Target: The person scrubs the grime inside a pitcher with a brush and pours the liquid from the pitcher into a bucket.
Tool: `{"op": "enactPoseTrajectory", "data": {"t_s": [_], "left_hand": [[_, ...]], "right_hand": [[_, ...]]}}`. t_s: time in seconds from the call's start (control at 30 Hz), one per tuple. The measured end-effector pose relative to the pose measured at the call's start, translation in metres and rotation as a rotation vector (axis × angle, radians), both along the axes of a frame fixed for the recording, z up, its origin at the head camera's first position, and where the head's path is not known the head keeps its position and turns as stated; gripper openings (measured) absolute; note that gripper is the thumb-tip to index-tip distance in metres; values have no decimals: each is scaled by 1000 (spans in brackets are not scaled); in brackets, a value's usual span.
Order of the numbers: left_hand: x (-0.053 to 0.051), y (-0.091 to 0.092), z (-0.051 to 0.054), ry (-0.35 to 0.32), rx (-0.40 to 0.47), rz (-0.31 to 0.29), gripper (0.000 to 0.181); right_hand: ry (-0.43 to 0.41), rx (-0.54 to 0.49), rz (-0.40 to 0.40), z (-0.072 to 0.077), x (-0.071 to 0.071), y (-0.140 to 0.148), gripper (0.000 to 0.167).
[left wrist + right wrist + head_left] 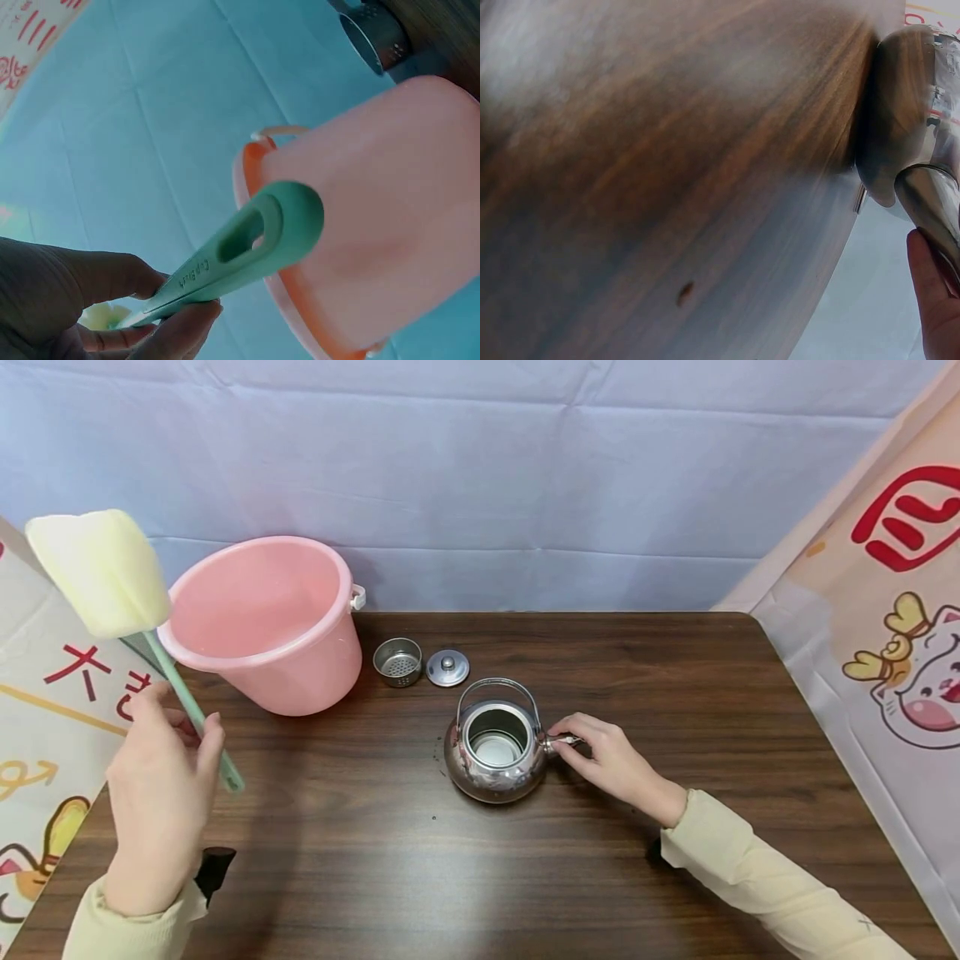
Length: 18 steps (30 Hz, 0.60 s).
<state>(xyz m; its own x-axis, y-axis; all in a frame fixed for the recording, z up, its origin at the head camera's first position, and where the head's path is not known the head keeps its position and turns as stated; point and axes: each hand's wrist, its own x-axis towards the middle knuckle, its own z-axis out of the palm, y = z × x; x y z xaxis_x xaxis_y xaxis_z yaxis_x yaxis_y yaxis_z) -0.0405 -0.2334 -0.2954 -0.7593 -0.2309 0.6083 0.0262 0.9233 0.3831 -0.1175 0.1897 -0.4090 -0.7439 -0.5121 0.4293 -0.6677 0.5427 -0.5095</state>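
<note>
In the head view my left hand [161,789] holds a cup brush by its green handle [187,689], raised at the left. Its pale yellow sponge head [105,577] points up beside the bucket. The left wrist view shows thumb and fingers pinching that handle [236,247]. A shiny steel teapot [495,777] stands lidless on the table, its hoop handle [497,681] upright. My right hand [603,760] pinches its spout [558,741] from the right side. Close up in the right wrist view, fingers touch the tapering spout [930,199].
A pink bucket [315,668] stands at the back left, near the raised brush. Right of it lie a perforated steel strainer [398,662] and a small knobbed lid [447,668]. Blue cloth [480,485] hangs behind the brown wooden table [675,677].
</note>
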Motion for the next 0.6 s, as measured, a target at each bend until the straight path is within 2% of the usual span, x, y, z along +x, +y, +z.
{"op": "enactPoseTrajectory", "data": {"t_s": [0.1,0.3,0.43,0.6], "left_hand": [[-2,5,2,21,9,-34,38],[-7,14,6,18,12,-85,32],[-11,20,7,43,-24,-133,28],[-18,27,6,105,-77,-181,22]], "right_hand": [[4,-1,1,0,0,0,13],[12,-1,2,0,-1,0,13],[16,-1,3,0,-1,0,14],[9,1,0,0,-1,0,13]]}}
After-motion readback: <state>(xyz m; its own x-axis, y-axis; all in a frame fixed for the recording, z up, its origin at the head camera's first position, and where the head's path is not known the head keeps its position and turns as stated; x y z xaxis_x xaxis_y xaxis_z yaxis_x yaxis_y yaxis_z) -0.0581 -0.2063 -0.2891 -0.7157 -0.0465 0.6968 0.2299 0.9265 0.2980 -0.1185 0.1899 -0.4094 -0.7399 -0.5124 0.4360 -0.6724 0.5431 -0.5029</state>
